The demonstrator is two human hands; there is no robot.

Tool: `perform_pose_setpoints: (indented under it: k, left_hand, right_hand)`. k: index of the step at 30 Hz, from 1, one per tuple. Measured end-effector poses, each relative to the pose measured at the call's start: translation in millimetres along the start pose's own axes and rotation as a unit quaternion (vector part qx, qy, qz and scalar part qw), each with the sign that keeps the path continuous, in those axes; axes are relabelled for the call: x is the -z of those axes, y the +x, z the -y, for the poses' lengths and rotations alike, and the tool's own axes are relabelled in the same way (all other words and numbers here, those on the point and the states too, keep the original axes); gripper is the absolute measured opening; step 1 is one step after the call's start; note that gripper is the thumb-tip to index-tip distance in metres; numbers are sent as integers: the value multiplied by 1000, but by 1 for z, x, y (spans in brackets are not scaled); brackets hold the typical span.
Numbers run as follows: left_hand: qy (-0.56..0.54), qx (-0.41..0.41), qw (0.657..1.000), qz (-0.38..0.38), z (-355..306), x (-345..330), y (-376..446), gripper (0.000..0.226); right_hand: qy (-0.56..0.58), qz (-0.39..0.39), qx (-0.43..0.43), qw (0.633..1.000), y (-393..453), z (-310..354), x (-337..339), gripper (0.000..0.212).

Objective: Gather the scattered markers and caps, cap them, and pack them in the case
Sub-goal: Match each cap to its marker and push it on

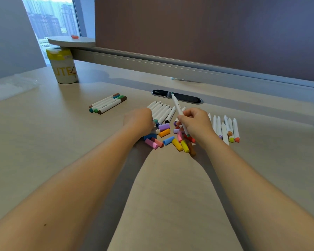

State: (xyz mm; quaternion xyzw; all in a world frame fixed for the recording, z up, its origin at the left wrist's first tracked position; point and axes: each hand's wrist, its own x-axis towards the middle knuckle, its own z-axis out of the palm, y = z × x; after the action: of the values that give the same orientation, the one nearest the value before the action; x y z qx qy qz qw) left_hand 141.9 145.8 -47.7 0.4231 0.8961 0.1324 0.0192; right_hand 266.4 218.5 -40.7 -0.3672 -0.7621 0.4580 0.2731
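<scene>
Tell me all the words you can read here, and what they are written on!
"UTE": big yellow letters on the white cup; the cup's curve may hide more letters.
Small dark print on the capped markers and the held marker: too small to read.

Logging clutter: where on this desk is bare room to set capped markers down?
Free: the desk between the capped markers and the cup, and the near desk beside the forearms. Crowded: the loose caps between both hands, and the uncapped rows.
</scene>
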Motion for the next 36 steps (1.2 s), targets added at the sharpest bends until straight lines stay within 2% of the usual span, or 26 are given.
perform_pose_setpoints:
  k: [2,3,5,7,9,10,12,15,18,22,30,32,35,36]
  left_hand:
    - [-149,14,988,-33,2,6,-6,27]
    - [-248,32,967,-42,3,10,-10,27]
    - [-452,92,886,-45,6,19,-17,29]
    - [-611,162,774,-32,13,28,-24,29]
    - [-693,195,693,-35,25,32,-27,29]
    - [-714,202,669,-41,31,33,-28,30]
    - [-733,213,644,-52,42,34,-31,29]
    - [-737,232,633,-54,52,36,-35,26]
    - [-727,240,641,-55,59,39,-38,22]
    - [-694,218,684,-58,66,41,-41,21]
    - [-663,227,707,-95,74,40,-39,22]
    - [-647,215,727,-85,74,39,-40,21]
    - [-611,190,764,-84,74,40,-41,5]
    - [-599,179,775,-92,75,40,-40,11]
  right_hand:
    - [6,0,10,1000,-1,1,-3,4]
    - [13,0,17,1000,-3,1,-4,3]
    - [16,-4,38,999,-6,3,-9,9]
    - [8,-5,68,998,-10,6,-14,23]
    - [2,7,93,996,-14,10,-21,28]
    - [-3,15,102,995,-16,12,-24,28]
    - [-18,29,116,993,-20,16,-30,27]
    - [-26,45,120,991,-24,22,-39,26]
    - [-28,53,117,991,-27,26,-46,25]
    - [-36,50,123,991,-26,28,-55,24]
    - [-33,64,139,988,-24,31,-63,25]
    - [-35,72,143,986,-24,31,-66,25]
    - [-27,72,135,988,-23,33,-71,23]
    - [-23,66,132,989,-24,34,-73,21]
